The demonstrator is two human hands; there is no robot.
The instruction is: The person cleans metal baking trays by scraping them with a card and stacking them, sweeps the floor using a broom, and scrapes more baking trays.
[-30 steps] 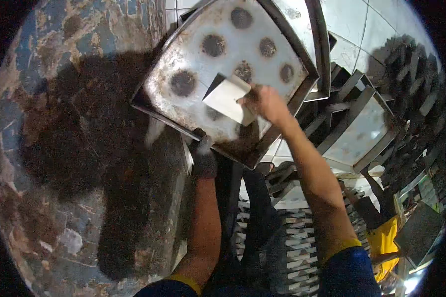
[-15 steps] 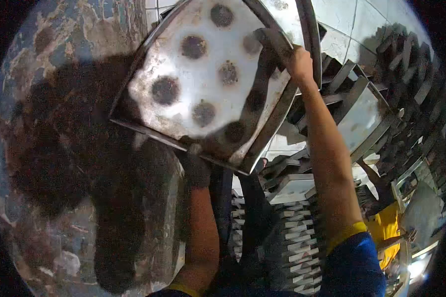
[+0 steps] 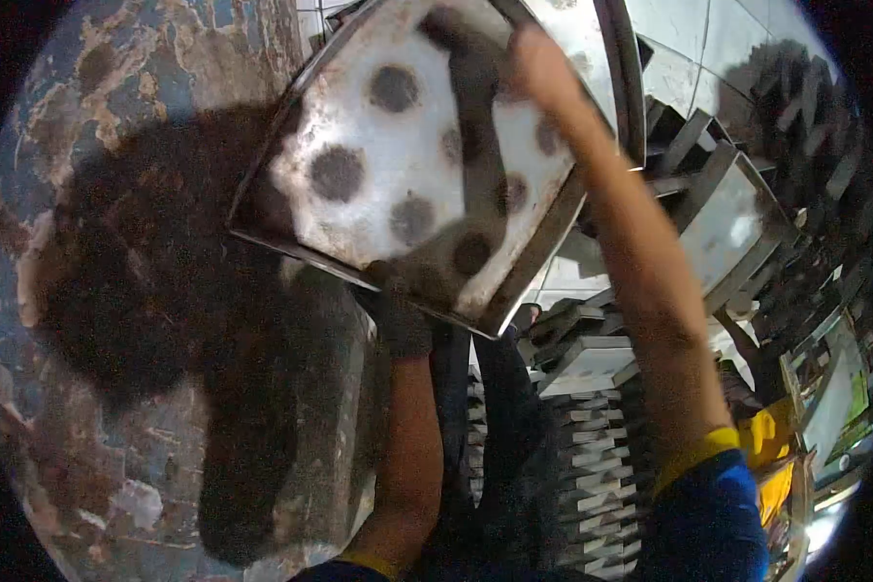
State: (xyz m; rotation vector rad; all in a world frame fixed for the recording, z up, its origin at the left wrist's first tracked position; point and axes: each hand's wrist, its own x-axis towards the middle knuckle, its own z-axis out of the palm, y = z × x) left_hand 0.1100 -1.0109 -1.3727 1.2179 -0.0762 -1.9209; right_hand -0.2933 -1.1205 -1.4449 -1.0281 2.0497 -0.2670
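Observation:
A shallow metal tray [image 3: 359, 136] with raised edges and dark round spots lies tilted across the upper middle of the view. My left hand [image 3: 398, 315], deep in shadow, grips its near edge, with the thumb over the rim. Above the tray's upper right part is my right hand [image 3: 541, 68], smeared by motion. Its fingers do not show clearly, and whether it touches the tray I cannot tell. Its dark shadow falls down the tray's surface.
A worn, paint-flaked surface [image 3: 78, 466] fills the left side. Another metal tray [image 3: 633, 97] is behind the first one. Stacked metal trays [image 3: 592, 485] stand at the lower right, with more pieces piled at right. A person in yellow [image 3: 771, 446] is farther off.
My right hand has left the tray's right edge and moved up and left over its surface. The tray has shifted slightly in view, with my left hand still at its near edge.

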